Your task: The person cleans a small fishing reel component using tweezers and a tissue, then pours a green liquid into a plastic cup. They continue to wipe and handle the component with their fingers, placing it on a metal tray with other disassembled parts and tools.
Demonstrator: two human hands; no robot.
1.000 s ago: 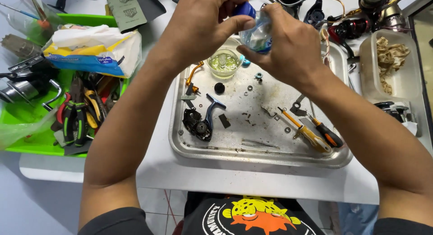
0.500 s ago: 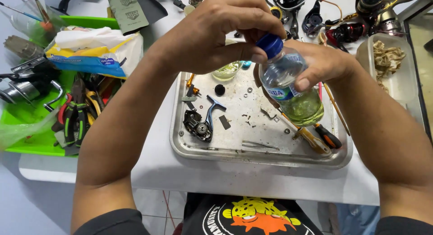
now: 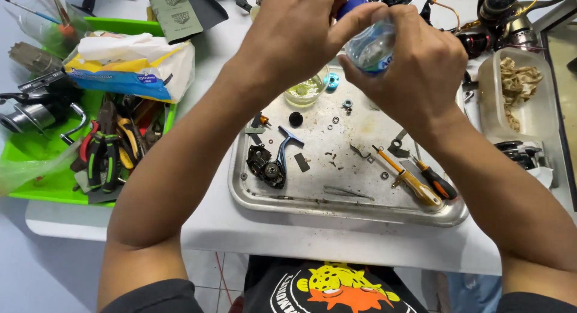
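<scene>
My right hand [image 3: 415,66] grips a clear plastic bottle [image 3: 369,45] with a blue cap [image 3: 350,5], held above the far edge of a metal tray [image 3: 282,202]. My left hand [image 3: 294,30] pinches the cap from the left. Below the hands a small glass dish [image 3: 306,91] of yellowish liquid sits on the tray. A black and blue fishing reel body [image 3: 270,163] lies at the tray's left. Small washers and screws are scattered across its middle.
Two screwdrivers [image 3: 415,181] with yellow and orange handles lie at the tray's right. A green tray [image 3: 36,163] on the left holds pliers [image 3: 105,148], a tissue pack [image 3: 129,66] and a reel. A clear tub [image 3: 529,97] and more reels [image 3: 505,18] stand at the right.
The bottle went from tilted over the dish, down over the tray, then back up to the far edge. My left hand stayed on the cap.
</scene>
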